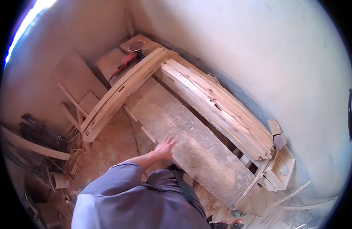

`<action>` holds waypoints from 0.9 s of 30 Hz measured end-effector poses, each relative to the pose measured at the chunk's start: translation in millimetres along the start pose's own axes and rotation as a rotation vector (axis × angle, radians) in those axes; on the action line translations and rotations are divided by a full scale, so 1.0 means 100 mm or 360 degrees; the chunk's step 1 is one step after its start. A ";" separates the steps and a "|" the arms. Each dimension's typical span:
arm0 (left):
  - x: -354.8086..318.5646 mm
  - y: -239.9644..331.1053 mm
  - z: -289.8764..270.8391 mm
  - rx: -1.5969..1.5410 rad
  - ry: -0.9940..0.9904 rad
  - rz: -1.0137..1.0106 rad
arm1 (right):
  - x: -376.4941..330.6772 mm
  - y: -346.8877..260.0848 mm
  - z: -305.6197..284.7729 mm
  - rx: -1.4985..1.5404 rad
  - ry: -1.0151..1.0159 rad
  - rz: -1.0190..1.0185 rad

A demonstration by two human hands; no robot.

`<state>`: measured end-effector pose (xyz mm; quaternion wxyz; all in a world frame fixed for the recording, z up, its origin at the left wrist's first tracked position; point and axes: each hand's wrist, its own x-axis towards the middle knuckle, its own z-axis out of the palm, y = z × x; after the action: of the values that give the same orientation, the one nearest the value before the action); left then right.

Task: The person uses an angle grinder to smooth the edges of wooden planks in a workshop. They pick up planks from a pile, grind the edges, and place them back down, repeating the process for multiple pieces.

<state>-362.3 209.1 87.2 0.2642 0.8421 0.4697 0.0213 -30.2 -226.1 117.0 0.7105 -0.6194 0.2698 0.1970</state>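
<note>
My left hand (pixel 165 149) reaches out from a grey-purple sleeve. Its fingers are apart, with nothing in them, and it is at the near edge of a worn, dusty workbench top (pixel 198 149); whether it touches the board I cannot tell. Along the far side of the bench lies a stack of long planed wooden pieces (pixel 221 107). Across the bench's left end rests a pair of long timbers with slots cut in them (pixel 122 91), jutting past the near edge. My right hand is out of sight. At the lower edge is a partly cut-off dark tool with orange and green parts (pixel 229 224).
A red angle grinder with a round sanding disc (pixel 126 61) lies at the bench's far left. Dark thin rods (pixel 42 133) and wood offcuts (pixel 71 168) pile up at left. A wooden box (pixel 280 168) stands at the right end, with strips (pixel 305 204) on the floor. A cord (pixel 133 129) hangs nearby.
</note>
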 end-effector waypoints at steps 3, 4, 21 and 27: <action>-0.90 -0.47 -0.30 -0.0126 0.0044 -0.0451 | -0.08 0.12 -0.02 -0.0053 -0.0067 0.0075; -1.10 -0.71 -0.34 -0.0101 0.0189 -0.0546 | -0.12 0.19 0.00 -0.0062 -0.0084 0.0097; 0.54 -3.45 -2.23 0.0275 0.0756 -0.0911 | -1.39 1.11 1.49 -0.0110 0.0044 0.0000; 0.90 -3.87 -2.14 0.0674 0.0596 -0.0947 | -1.83 1.26 1.90 -0.0171 0.0184 -0.0043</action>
<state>-675.1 534.5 72.0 -0.0103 0.6868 0.7268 -0.0004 -222.9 -9.5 150.9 0.6621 -0.6705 0.2910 0.1654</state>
